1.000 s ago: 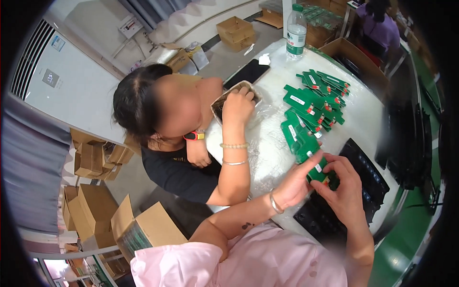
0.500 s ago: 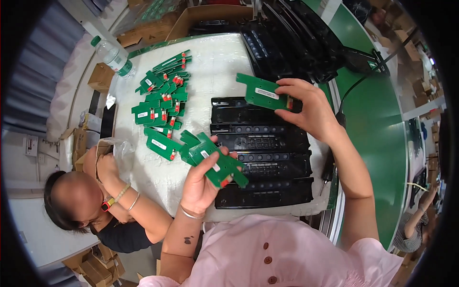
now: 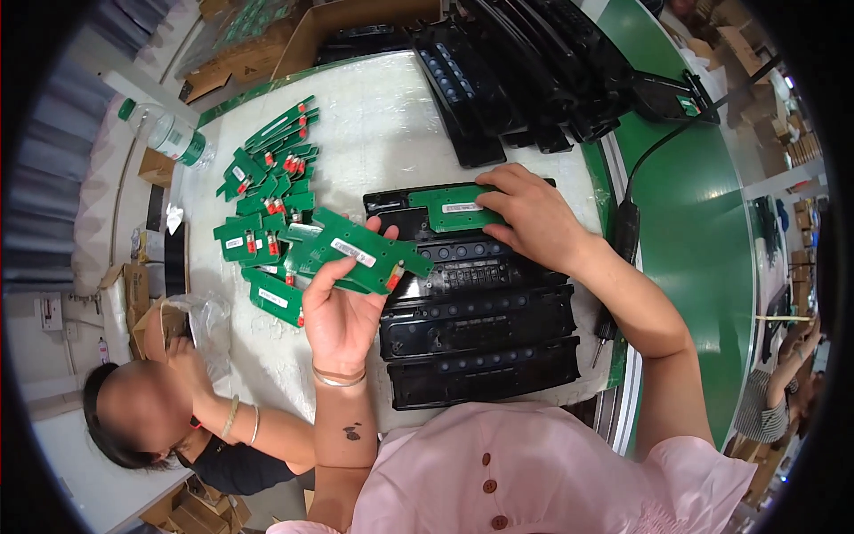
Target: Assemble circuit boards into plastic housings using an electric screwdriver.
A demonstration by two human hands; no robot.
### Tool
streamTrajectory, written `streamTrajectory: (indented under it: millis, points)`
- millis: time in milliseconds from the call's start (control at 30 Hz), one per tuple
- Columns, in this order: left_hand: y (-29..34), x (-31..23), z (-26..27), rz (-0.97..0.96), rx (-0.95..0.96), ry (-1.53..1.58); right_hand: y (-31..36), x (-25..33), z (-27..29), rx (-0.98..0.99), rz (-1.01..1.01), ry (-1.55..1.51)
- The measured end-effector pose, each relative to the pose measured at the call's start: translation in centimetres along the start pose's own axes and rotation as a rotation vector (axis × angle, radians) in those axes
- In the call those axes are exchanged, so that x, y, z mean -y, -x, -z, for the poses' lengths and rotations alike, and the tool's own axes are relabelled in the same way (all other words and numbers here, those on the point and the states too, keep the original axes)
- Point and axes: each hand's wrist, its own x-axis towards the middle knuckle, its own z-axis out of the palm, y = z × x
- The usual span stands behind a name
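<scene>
My left hand [image 3: 342, 316] is closed around a few green circuit boards [image 3: 374, 267], fanned over each other above the white work surface. The uppermost carries a white label and a red connector. My right hand [image 3: 547, 221] grips the right end of another green circuit board [image 3: 440, 216], thumb at its near edge and fingers across its far edge. This board lies in the farthest black plastic housing [image 3: 381, 206]; its right end is hidden under my hand. Nearer to me lie more black housings [image 3: 480, 334] with rows of round buttons, one below another.
Loose green boards [image 3: 258, 206] are heaped at the left. A stack of black housings [image 3: 543, 84] stands at the back. An electric screwdriver [image 3: 625, 245] with a cable lies at the right. A plastic bottle [image 3: 169, 135] stands far left, and a co-worker's hand [image 3: 189, 363] is at the left edge.
My right hand has lowered its board from the air into the farthest housing. My left hand has moved left and away from me with its boards. The whole view has shifted slightly.
</scene>
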Motion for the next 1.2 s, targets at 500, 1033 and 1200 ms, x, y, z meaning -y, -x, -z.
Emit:
streamTrajectory:
  millis: [500,1033,1200]
  points:
    - [-0.4,0.2,0.5,0.029,0.058,0.029,1.0,-1.6,-0.1,-0.027,-0.014,-0.093]
    - [-0.3,0.2,0.4,0.026,-0.032,0.01,1.0,-1.8,-0.4,-0.03,-0.035,-0.119]
    - [0.0,0.0,0.7,0.021,-0.035,0.019,1.0,-1.6,-0.1,-0.032,-0.035,-0.111]
